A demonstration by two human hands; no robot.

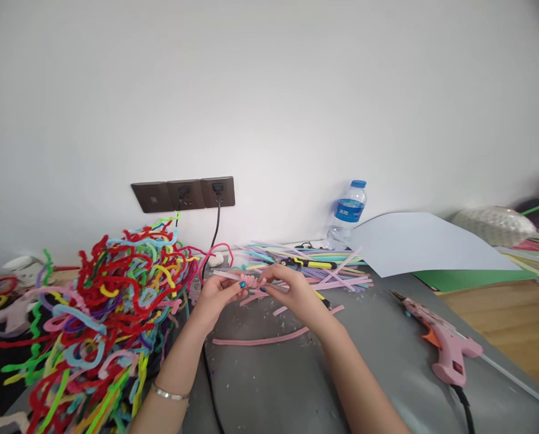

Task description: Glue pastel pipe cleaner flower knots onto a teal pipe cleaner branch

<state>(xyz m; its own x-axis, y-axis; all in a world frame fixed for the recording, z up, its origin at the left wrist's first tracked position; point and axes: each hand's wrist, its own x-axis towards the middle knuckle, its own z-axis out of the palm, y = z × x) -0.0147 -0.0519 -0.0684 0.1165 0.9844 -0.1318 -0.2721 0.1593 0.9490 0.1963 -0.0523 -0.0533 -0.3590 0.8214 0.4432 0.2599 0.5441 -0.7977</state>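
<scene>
Close together over the grey table, my two hands work on one pink pipe cleaner (249, 281) that is coiled into tight loops. My left hand (222, 295) pinches the coil's left side, and a pale, thin stick-like strip (223, 275) juts out beyond those fingers. On the other side, my right hand (287, 289) has thumb and fingertips closed at the coil's right end. Below the hands a loose pink pipe cleaner (260, 341) lies in a shallow curve. Behind them spreads a pile of pastel pipe cleaners (342, 277) with yellow-and-black pliers (315, 263) on top.
A large tangle of colourful pipe cleaners (116, 301) fills the left. To the right rests a pink glue gun (445, 343) with its cord. A water bottle (348, 211) leans at the wall near white paper (427, 241). A black cable (208, 367) crosses the table (269, 392).
</scene>
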